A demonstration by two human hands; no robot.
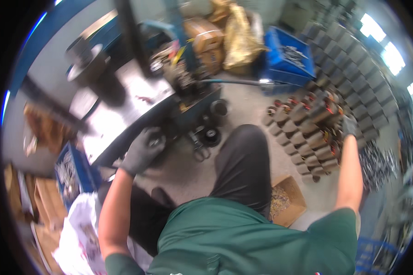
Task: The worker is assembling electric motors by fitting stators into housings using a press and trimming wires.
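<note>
My left hand (141, 152), in a grey glove, is closed around a small round metal part (156, 139) beside the front edge of the metal bench. Blur hides that part's exact kind. My right arm reaches far to the right, and the gloved right hand (349, 125) is at the edge of a stack of grey metal cylinders (303, 137). Reddish and copper-coloured bits show at the ends of several cylinders. The right hand's fingers are smeared and partly hidden, so whether it grips a cylinder is unclear.
A shiny metal bench top (124, 98) carries a large grey cylindrical fixture (94, 68). Scissors (201, 153) and a black round part (211, 135) lie on the floor. A blue bin (289, 57) of metal parts stands behind; a cardboard box (291, 201) sits by my knee.
</note>
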